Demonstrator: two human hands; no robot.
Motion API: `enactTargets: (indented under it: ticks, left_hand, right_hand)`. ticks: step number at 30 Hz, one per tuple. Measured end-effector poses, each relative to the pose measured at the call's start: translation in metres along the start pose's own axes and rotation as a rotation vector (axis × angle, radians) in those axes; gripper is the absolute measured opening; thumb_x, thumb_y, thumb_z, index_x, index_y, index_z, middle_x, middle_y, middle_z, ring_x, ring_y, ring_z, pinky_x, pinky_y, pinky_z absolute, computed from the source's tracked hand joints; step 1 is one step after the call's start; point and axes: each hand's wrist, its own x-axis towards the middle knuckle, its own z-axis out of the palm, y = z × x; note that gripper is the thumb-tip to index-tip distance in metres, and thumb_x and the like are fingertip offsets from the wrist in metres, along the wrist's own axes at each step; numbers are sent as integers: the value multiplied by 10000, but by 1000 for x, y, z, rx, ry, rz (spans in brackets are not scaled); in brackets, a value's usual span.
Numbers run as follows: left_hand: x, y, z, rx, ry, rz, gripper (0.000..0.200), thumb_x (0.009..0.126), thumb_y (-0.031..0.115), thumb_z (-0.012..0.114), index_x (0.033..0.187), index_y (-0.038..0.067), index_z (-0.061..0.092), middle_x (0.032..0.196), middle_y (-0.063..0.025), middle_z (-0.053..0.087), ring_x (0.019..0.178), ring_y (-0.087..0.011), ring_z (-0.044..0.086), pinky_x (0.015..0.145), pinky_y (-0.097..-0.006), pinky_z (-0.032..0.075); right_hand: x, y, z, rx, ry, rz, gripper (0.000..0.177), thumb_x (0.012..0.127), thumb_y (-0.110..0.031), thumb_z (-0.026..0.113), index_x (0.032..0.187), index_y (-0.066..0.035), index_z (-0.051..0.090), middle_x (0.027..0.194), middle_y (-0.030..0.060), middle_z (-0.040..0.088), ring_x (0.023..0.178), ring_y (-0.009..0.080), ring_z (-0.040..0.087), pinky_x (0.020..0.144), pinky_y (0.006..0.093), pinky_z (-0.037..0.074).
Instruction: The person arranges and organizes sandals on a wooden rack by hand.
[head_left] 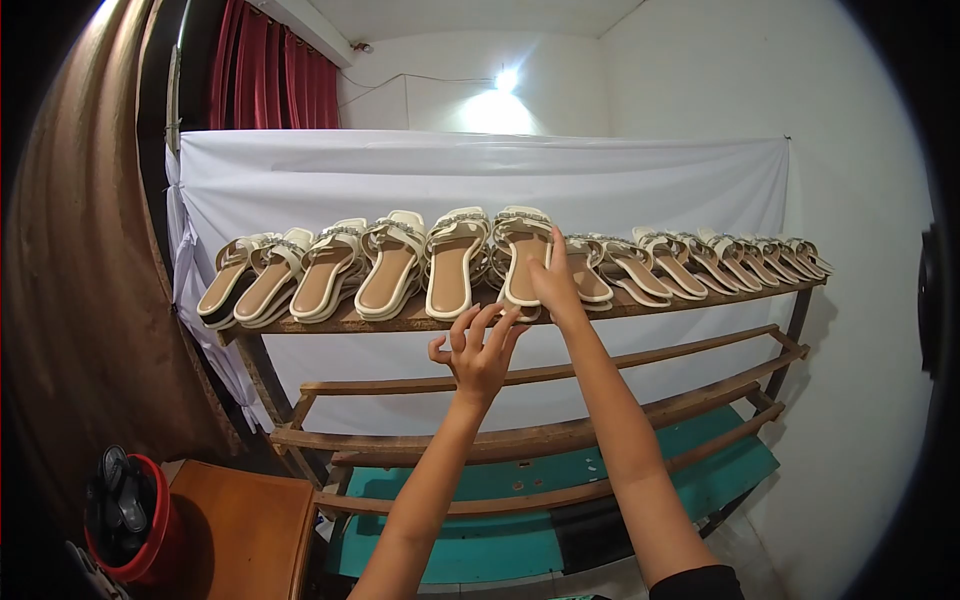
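Observation:
A row of white sandals with tan insoles and jewelled straps lines the top shelf (390, 322). My right hand (556, 284) grips the right edge of one sandal (522, 262) near the middle of the row, thumb over its insole. Just below that sandal's heel, my left hand (480, 358) is raised with its fingers apart and slightly curled. The left fingertips are right at the shelf's front edge. Close by on the left stands another sandal (452, 270), and a sandal (590, 278) lies partly behind my right hand.
Below the top shelf run wooden rails (540, 374) and a teal board (450, 550). A red bucket (158, 530) of black footwear stands at lower left beside a brown wooden table (250, 500). White cloth (480, 170) hangs behind the rack, and a brown curtain (80, 300) hangs at left.

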Motion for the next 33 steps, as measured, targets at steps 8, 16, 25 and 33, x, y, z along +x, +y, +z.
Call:
enactTargets:
  ticks: [8,16,25,33]
  left_hand:
    - [1,-1,7,-5,8,-29,337,579,236,744,896,254,631,943,127,571,927,-85,484,850,-367,158]
    - [4,-1,9,-38,25,-20,242,596,203,728,818,244,640,853,143,588,820,-58,505,831,-355,162]
    - [7,-6,4,-71,-8,16,140,646,224,698,781,235,659,805,136,598,777,-62,501,833,-336,163]
    - [12,-10,0,-82,-26,43,124,650,254,695,767,222,671,804,131,601,763,-67,501,824,-331,171]
  right_hand:
    - [9,21,6,-175,89,-148,625,827,-172,431,1346,-61,101,1245,281,371,1125,383,410,924,385,324]
    - [-3,-8,7,-421,30,-130,614,853,-202,398,1325,5,64,886,315,550,822,423,550,720,450,436]
    - [-9,-18,12,-798,-7,-62,616,864,-273,379,1300,82,130,1029,357,463,920,432,515,770,447,443]
    - [-7,-8,2,-749,-23,-91,626,866,-338,363,1292,83,178,971,346,508,928,450,507,818,440,414]
